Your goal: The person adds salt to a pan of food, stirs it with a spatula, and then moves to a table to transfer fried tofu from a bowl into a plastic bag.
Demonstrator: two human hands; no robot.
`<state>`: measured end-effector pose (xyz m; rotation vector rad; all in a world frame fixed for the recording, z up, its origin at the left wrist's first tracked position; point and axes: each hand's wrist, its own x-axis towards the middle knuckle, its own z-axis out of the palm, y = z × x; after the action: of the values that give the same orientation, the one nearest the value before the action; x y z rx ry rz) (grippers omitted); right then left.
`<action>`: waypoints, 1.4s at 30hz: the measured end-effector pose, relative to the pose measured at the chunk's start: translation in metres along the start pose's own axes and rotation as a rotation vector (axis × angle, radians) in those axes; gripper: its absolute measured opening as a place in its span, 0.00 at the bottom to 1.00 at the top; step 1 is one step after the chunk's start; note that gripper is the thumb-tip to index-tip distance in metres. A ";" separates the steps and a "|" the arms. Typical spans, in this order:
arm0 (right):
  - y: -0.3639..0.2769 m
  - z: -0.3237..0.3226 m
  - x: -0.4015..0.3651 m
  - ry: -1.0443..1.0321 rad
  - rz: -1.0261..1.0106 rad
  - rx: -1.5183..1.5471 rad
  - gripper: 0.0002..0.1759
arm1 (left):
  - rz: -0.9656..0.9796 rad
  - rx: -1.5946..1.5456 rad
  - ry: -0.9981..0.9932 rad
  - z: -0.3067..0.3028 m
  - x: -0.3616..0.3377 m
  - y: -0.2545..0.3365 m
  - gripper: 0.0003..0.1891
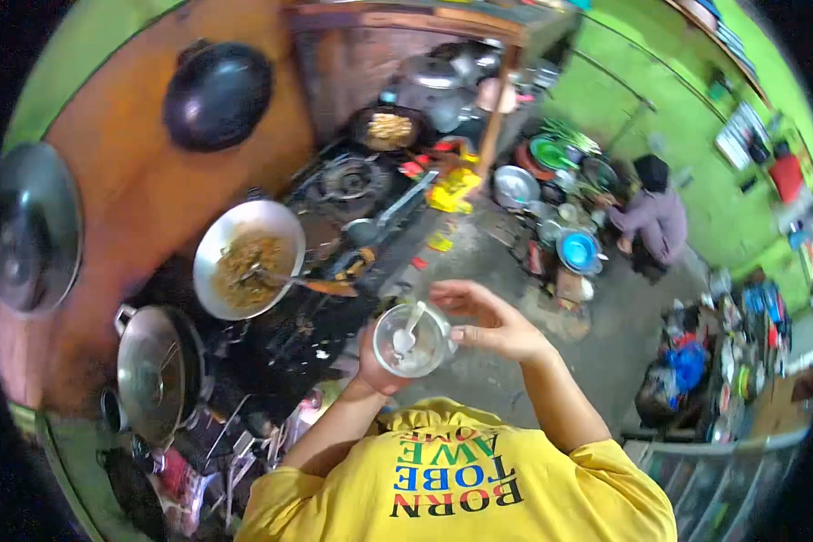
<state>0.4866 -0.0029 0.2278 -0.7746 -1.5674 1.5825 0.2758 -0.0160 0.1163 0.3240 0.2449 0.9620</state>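
Note:
My left hand (pixel 376 369) is wrapped round a clear plastic tub (pixel 432 354) in front of my chest. A small white spoon (pixel 415 318) stands in the tub, with some white stuff at the bottom. On the tub's other side is my right hand (pixel 488 323), its fingers curved and apart, the thumb right at the rim. To the left, a pale wok (pixel 210 237) holds brown, noodle-like food (pixel 248 262). A spatula with a wooden handle (pixel 327 287) rests in it.
A lidded pan (pixel 158 370) stands at the near left. Beyond the wok are a stove burner (pixel 348 181) and a pan of light pieces (pixel 388 128). On the floor at right, a person (pixel 652 217) squats by basins, including a blue basin (pixel 579 248).

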 end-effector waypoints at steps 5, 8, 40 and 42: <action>-0.045 -0.071 -0.155 0.559 -0.084 -0.814 0.15 | -0.457 -0.101 0.006 0.079 0.080 -0.134 0.34; -0.041 -0.101 -0.236 0.754 0.027 -0.944 0.09 | -0.692 -0.127 0.041 0.093 0.100 -0.210 0.34; -0.084 -0.339 -0.681 1.393 0.582 -0.611 0.41 | -1.768 0.557 -0.161 0.328 0.340 -0.730 0.27; -0.087 -0.373 -0.689 1.461 0.653 -0.633 0.35 | -1.667 0.624 -0.340 0.343 0.367 -0.757 0.27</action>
<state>1.1718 -0.3919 0.2276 -2.2468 -0.6138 0.3767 1.1715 -0.1672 0.1269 0.6620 0.3816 -0.8419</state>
